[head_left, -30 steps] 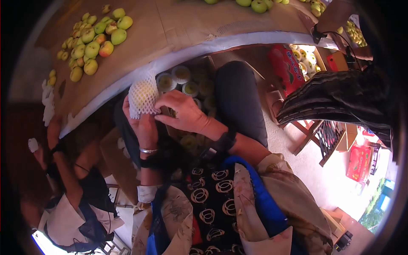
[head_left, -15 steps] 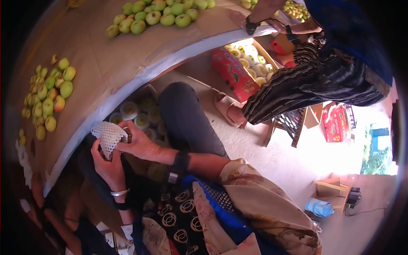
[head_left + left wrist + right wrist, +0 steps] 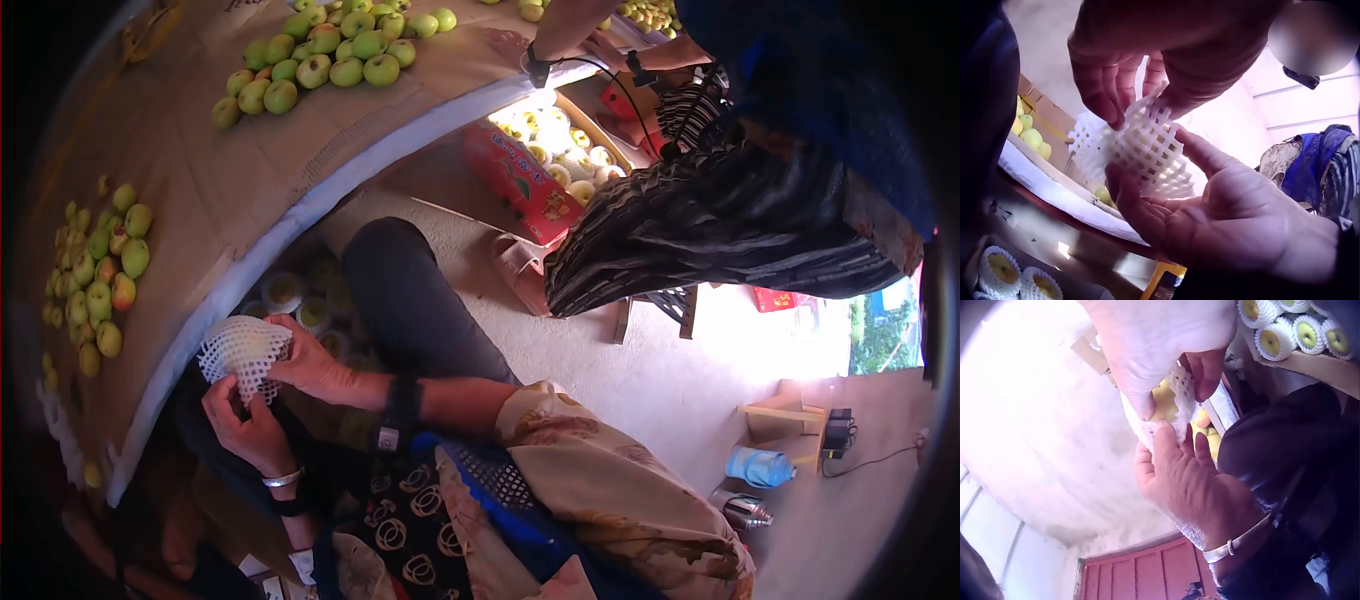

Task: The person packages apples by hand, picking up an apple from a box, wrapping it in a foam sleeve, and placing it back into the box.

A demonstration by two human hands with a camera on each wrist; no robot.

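A white foam fruit net [image 3: 243, 350] is between my two hands, close to the table's edge. Through its opening, the yellow-green skin of an apple [image 3: 1164, 402] shows in the right wrist view. My left hand [image 3: 248, 436], with a silver bracelet, pinches the lower edge of the net. My right hand [image 3: 318, 370] grips the net and apple from the other side, its thumb at the opening in the right wrist view. Below my hands, several netted apples [image 3: 283, 291] sit in a shaded box; some also show in the left wrist view.
Piles of green apples [image 3: 366, 45] and smaller, redder ones [image 3: 100, 268] lie on the cardboard-covered table [image 3: 200, 190]. A red carton [image 3: 525, 185] of netted apples stands on the floor beside another person in striped trousers [image 3: 690, 230]. A blue-labelled bottle [image 3: 760, 466] stands farther right.
The head view has swung right, so the hands appear farther left and lower. My left fingers have shifted to the net's lower edge; my right hand stays on the net and apple.
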